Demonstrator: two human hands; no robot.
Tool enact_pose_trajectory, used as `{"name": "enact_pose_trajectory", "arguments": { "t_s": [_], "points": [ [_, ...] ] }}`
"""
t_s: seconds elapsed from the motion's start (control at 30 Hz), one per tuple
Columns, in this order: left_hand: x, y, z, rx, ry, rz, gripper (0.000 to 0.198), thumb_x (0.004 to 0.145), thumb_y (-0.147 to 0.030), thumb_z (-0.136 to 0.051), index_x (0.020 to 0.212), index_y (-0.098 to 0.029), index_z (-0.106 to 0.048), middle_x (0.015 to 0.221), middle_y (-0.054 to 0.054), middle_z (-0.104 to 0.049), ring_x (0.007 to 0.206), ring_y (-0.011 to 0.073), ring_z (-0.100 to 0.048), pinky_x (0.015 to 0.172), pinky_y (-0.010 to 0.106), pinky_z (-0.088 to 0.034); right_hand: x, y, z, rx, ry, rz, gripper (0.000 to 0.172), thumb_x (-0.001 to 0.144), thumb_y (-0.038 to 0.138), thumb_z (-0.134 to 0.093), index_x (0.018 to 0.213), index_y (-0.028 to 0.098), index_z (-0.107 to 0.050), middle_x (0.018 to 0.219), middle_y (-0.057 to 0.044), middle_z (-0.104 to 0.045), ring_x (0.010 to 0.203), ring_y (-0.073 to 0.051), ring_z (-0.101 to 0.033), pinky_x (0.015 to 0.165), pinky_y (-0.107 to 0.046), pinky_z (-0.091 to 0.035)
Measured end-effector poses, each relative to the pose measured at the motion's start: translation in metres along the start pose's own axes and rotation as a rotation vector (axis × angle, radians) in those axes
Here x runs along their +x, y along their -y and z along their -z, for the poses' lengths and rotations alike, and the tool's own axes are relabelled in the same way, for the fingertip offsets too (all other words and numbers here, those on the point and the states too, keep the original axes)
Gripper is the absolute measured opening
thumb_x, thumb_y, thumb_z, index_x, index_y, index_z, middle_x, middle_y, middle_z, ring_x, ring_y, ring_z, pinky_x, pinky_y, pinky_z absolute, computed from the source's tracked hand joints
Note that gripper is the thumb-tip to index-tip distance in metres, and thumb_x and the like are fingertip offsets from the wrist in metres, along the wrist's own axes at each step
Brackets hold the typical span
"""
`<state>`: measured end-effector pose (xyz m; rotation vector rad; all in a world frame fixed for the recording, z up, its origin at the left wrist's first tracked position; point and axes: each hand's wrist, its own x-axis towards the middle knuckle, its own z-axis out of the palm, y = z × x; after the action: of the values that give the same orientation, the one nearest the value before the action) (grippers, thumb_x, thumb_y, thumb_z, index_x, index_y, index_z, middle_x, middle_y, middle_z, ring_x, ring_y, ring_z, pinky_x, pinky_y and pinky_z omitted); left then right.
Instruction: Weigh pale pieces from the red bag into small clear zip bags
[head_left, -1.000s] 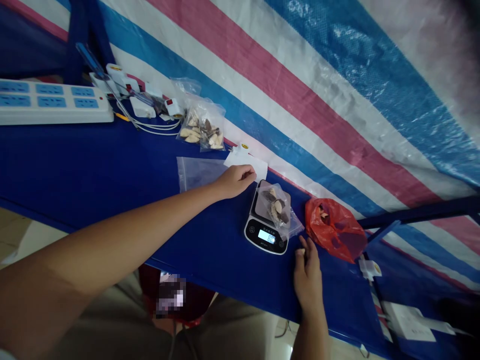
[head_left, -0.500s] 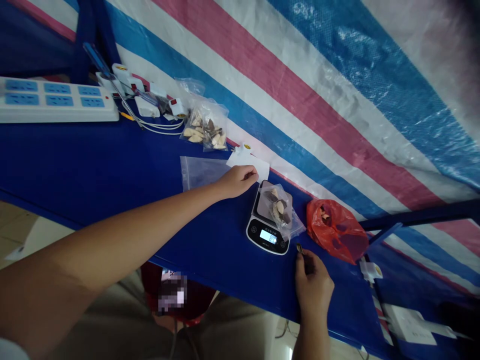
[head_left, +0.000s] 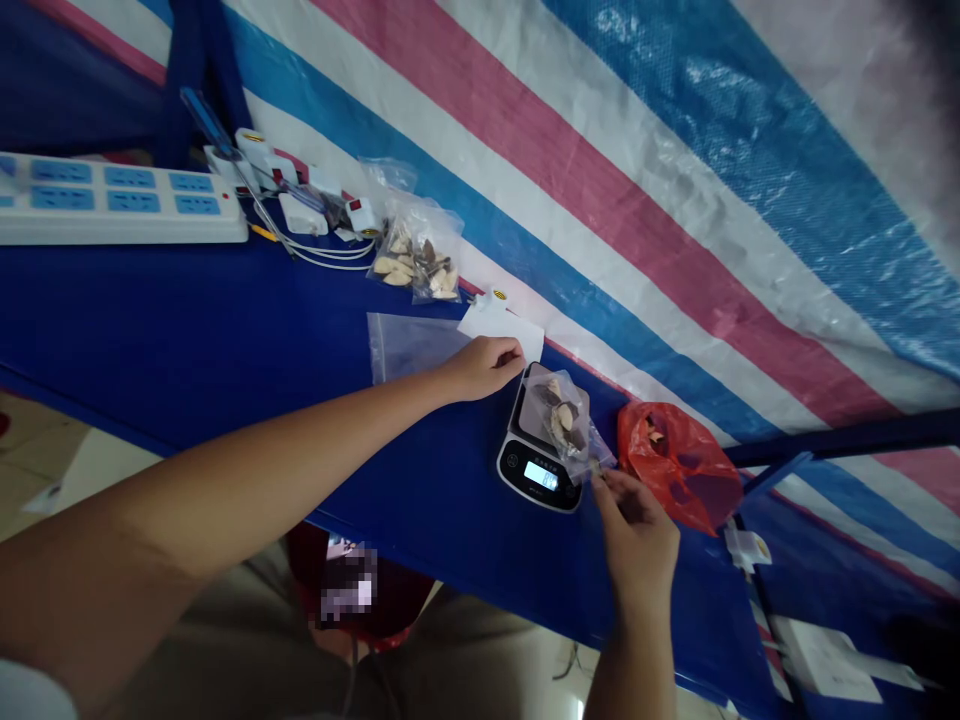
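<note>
A kitchen scale (head_left: pixel 517 455) with a lit display stands on the blue table. On its pan lies a clear zip bag (head_left: pixel 559 410) with several dark-and-pale dried slices inside, its mouth toward the lower right. My right hand (head_left: pixel 641 525) pinches a small dark dried slice (head_left: pixel 596 467) between thumb and forefinger at that mouth. Whether the slice is inside the bag or just over its edge I cannot tell. Beside the scale's upper left corner, my left hand (head_left: pixel 486 368) rests with fingers curled and nothing visible in them. Under its wrist lies a flat clear bag (head_left: pixel 409 345).
A red plastic bag (head_left: pixel 675 460) with some slices sits right of the scale. Filled zip bags (head_left: pixel 416 260) lean at the back, near chargers, cables and a screwdriver (head_left: pixel 206 120). A white power strip (head_left: pixel 120 225) lies at far left. White paper (head_left: pixel 502 325) lies behind my left hand.
My right hand has moved up with the small slice, from below the scale's right corner to the zip bag's mouth. My left hand stays by the scale. The view has shifted slightly.
</note>
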<state>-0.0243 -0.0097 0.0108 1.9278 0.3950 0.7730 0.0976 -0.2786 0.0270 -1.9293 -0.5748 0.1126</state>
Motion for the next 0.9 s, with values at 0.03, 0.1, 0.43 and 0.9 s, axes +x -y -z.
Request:
{"name": "enact_pose_trajectory", "arguments": {
  "t_s": [0.03, 0.1, 0.43, 0.9],
  "points": [
    [0.000, 0.000, 0.000, 0.001, -0.002, 0.000, 0.021, 0.089, -0.034, -0.053, 0.076, -0.018, -0.058, 0.067, -0.001, -0.055, 0.065, 0.0119, -0.049, 0.064, 0.030, -0.036, 0.002, 0.002, -0.007, 0.070, -0.004, -0.007, 0.048, 0.063, 0.045, -0.088, 0.097, 0.013, -0.074, 0.092, -0.010, -0.077, 0.084, -0.022, -0.073, 0.083, -0.034, -0.058],
    [0.000, 0.000, 0.000, -0.002, -0.010, 0.005, 0.022, 0.089, -0.034, -0.053, 0.074, -0.019, -0.056, 0.068, -0.001, -0.055, 0.065, 0.0117, -0.049, 0.064, 0.030, -0.036, 0.002, 0.003, -0.018, 0.232, -0.029, -0.045, 0.052, 0.062, 0.040, -0.091, 0.102, 0.014, -0.073, 0.100, -0.011, -0.077, 0.092, -0.022, -0.074, 0.091, -0.036, -0.058],
    [0.002, 0.001, 0.002, -0.068, -0.107, 0.025, 0.018, 0.087, -0.036, -0.055, 0.080, -0.020, -0.055, 0.072, -0.002, -0.055, 0.067, 0.0116, -0.050, 0.065, 0.029, -0.038, -0.023, -0.037, 0.008, 0.406, -0.286, -0.153, 0.032, 0.072, 0.035, -0.085, 0.092, 0.016, -0.069, 0.085, -0.002, -0.071, 0.073, -0.012, -0.067, 0.069, -0.024, -0.057],
    [0.006, -0.009, 0.009, 0.045, -0.344, -0.039, 0.047, 0.083, -0.032, -0.050, 0.057, -0.022, -0.013, 0.054, -0.003, -0.014, 0.053, 0.0097, -0.018, 0.054, 0.032, -0.022, -0.037, -0.018, -0.001, 0.383, -0.483, -0.218, 0.068, 0.062, 0.026, -0.091, 0.057, 0.026, -0.023, 0.051, 0.012, -0.023, 0.043, -0.005, -0.025, 0.037, -0.023, -0.023]
  ]
}}
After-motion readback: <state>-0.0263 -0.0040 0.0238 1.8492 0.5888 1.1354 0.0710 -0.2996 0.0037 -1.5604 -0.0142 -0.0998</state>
